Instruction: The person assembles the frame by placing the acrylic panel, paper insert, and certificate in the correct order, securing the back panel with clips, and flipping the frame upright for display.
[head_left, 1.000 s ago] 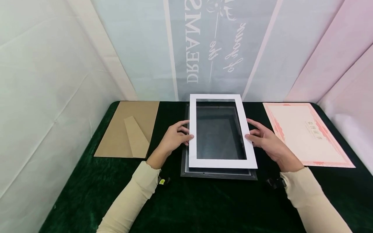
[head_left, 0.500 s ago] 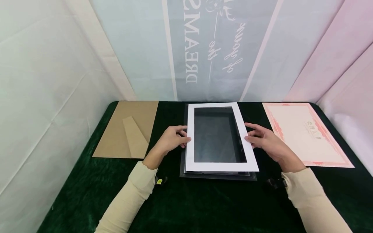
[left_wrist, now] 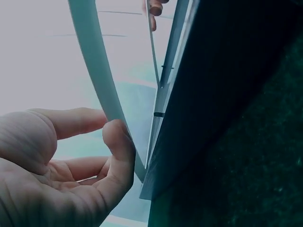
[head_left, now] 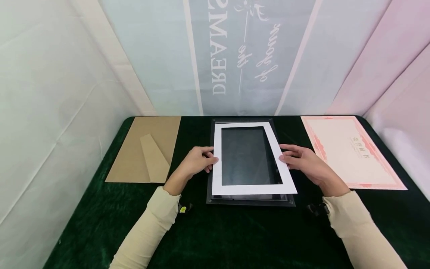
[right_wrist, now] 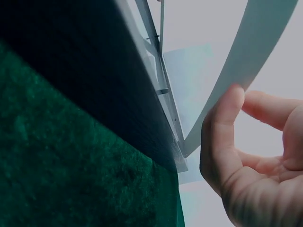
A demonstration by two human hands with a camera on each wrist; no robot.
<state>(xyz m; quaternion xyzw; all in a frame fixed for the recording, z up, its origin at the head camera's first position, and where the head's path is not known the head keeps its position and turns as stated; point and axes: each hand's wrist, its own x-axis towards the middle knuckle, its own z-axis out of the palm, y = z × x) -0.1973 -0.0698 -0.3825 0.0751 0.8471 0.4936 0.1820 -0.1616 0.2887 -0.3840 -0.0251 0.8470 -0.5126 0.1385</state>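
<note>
A white mat board (head_left: 252, 189) with a rectangular window is held over a dark grey picture frame (head_left: 250, 203) lying on the table. My left hand (head_left: 198, 161) pinches the mat's left edge between thumb and fingers, and my right hand (head_left: 302, 161) pinches its right edge. Both wrist views show the mat slanting: its far end dips to the frame (left_wrist: 189, 90), while the part between the fingers stands above it. Through the window, the frame's inside looks dark and glassy. In the right wrist view, the mat strip (right_wrist: 258, 42) bends slightly above the fingertips.
To the left lies a brown backing board (head_left: 129, 160) with an easel leg (head_left: 155, 160) on it. A cream certificate sheet with a pink border (head_left: 339, 149) lies to the right. Dark green cloth (head_left: 242, 239) covers the table. A printed curtain (head_left: 255, 101) hangs behind the far edge.
The mat's far edge has come down and nearer, uncovering the frame's far border. Both hands have kept their pinch and shifted slightly left with it.
</note>
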